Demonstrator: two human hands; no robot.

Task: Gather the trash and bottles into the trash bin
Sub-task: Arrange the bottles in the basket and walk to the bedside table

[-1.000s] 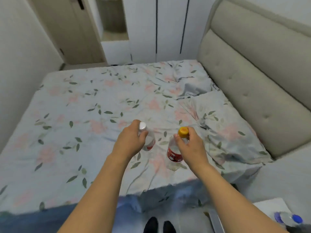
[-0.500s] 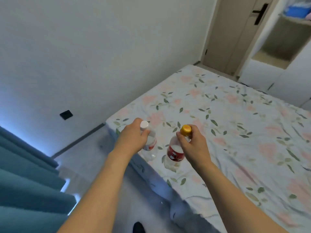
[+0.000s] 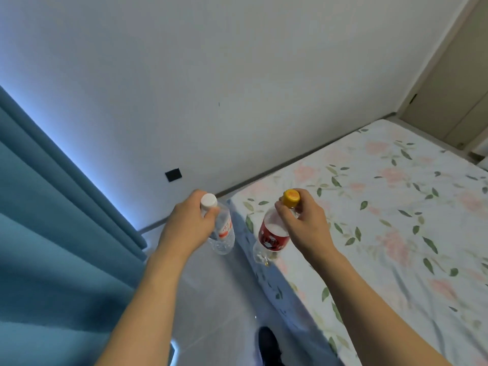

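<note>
White-capped bottle (image 3: 221, 232) neck pinched by left hand (image 3: 188, 225); right hand (image 3: 303, 227) fingers grip yellow-capped bottle (image 3: 272, 236) neck.

Clear glossy plastic bottles (image 3: 223, 233), matt floral cloth bedsheet (image 3: 396, 220), teal fabric curtain (image 3: 52, 233).

From my feed the room looked dim and cool-toned. A blue-white glow spilled along the edge of the curtain (image 3: 52, 233) onto the wall (image 3: 211, 75), fading rightward. The bed's side (image 3: 277, 281) lay in shadow. Wide-angle bending skewed the edges; detail stayed soft throughout, without glare.
</note>
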